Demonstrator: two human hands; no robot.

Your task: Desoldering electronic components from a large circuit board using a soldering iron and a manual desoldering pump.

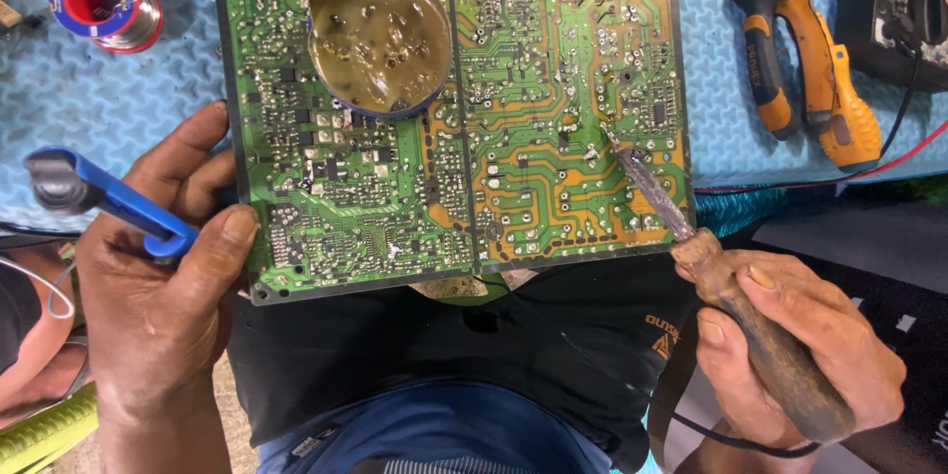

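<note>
Iron: my right hand [790, 341] clamps the soldering iron [731, 281], long axis diagonal, tip pointing up-left onto the circuit board [494, 188].
Left: my left hand [163, 286] grips the blue desoldering pump [104, 196].

Green circuit board [513, 138] with orange traces; blue desoldering pump [109, 196]; orange pliers [805, 69].

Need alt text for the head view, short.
A right hand holds a soldering iron, tip on a green circuit board; the left hand grips a blue desoldering pump at the board's edge. A flux tin sits on the board.
</note>
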